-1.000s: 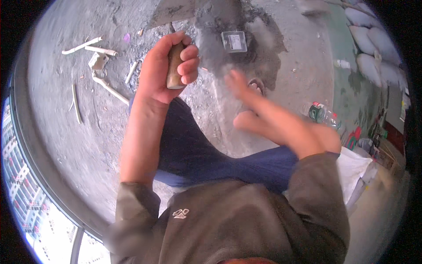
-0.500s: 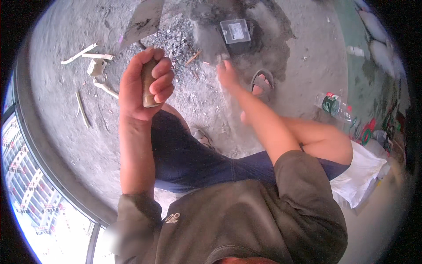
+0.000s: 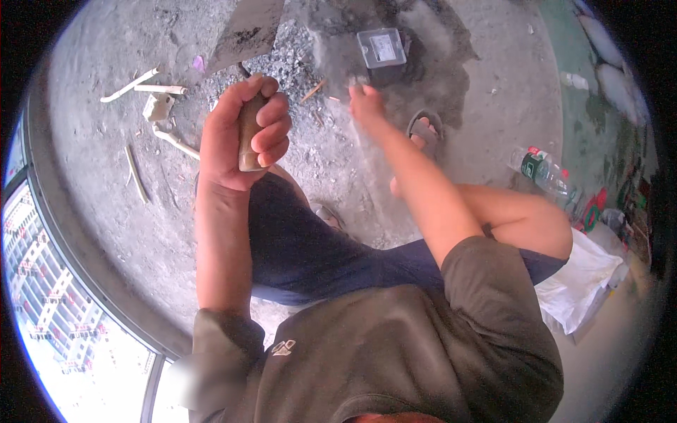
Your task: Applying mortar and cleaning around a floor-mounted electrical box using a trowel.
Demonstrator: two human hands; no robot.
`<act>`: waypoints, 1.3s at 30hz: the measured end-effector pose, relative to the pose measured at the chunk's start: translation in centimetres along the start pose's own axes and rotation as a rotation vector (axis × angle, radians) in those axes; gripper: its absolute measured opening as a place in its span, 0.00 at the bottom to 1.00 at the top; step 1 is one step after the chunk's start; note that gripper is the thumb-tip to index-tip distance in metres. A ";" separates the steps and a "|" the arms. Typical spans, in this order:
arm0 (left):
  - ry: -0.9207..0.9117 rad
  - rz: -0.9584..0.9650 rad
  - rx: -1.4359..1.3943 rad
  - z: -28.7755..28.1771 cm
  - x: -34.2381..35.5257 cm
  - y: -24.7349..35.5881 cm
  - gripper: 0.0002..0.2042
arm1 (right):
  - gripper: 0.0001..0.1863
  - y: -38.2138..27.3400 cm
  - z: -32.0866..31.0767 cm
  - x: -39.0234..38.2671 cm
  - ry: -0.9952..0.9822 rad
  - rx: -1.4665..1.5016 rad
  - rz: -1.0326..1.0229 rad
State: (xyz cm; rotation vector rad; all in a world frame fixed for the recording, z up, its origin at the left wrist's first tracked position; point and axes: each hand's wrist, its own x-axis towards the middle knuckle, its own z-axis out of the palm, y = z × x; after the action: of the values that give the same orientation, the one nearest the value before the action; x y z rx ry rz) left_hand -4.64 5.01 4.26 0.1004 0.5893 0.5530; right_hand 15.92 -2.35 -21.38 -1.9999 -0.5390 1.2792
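Two forearms [image 3: 224, 247] extended forward past the navy shorts [image 3: 310, 233], one on either side of the lap. The left hand [image 3: 229, 141] was curled fully around the wooden handle [image 3: 249, 137] of a trowel, fingers wrapped and thumb laid along it, with the handle's butt facing back toward the wearer. Such a whole-fist grip presumably served to steady the broad blade [image 3: 247, 32], which projected beyond the knuckles, its flat face smeared with dark grit. The trowel thus lay within the left hand and ahead of it, well apart from the right hand [image 3: 368, 109]. That one hung with bent fingers over the grey ground [image 3: 352, 176]; a small grey thing [image 3: 358, 80] showed at its fingertips, though whether it was pinched I could not tell. Beyond the left fist, partly behind the blade, loose grey chips [image 3: 293, 56] were scattered. Farther out, past the right fingertips, a clear plastic box [image 3: 383, 48] sat at a dark patch [image 3: 441, 56], probably put there for easy reach.
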 end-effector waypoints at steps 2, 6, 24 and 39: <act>-0.025 -0.010 -0.008 -0.3 -0.3 0.1 0.10 | 0.16 -0.2 0.2 -0.7 -0.015 0.022 0.058; -0.061 -0.017 -0.010 0.1 -0.6 0.0 0.10 | 0.17 1.3 -0.5 -1.2 -0.021 0.081 0.098; -0.131 -0.007 -0.016 0.2 -1.1 0.0 0.10 | 0.23 0.7 -0.8 -4.2 0.160 -0.443 -0.203; -0.096 -0.010 0.000 -0.7 -1.5 0.5 0.10 | 0.22 4.3 -2.2 -3.3 0.042 -0.338 -0.080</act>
State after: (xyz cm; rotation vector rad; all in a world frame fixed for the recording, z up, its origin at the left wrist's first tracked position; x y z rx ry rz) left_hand -6.27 4.62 4.52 0.1232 0.4960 0.5358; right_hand 16.43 -8.16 -21.92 -2.2472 -0.8525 1.1544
